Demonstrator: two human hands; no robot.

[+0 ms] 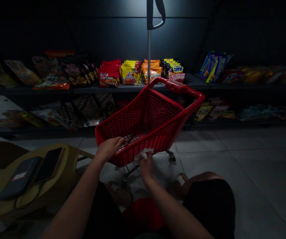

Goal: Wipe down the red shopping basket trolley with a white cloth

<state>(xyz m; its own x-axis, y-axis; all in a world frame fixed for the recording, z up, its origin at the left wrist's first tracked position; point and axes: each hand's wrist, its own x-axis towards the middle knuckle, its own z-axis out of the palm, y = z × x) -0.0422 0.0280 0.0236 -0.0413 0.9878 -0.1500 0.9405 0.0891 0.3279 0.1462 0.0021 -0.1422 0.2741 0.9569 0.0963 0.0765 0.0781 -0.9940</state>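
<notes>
A small red plastic shopping cart with mesh walls and a red handle stands on wheels directly in front of me. My left hand is curled over the cart's near rim. My right hand grips a crumpled white cloth pressed against the cart's near wall. The cart's basket holds no visible items, though its far floor lies in shadow.
To the left, a yellow stool carries a black phone and a dark pouch. Behind the cart, dark shelves hold several snack packets. A metal pole rises behind the cart above the tile floor.
</notes>
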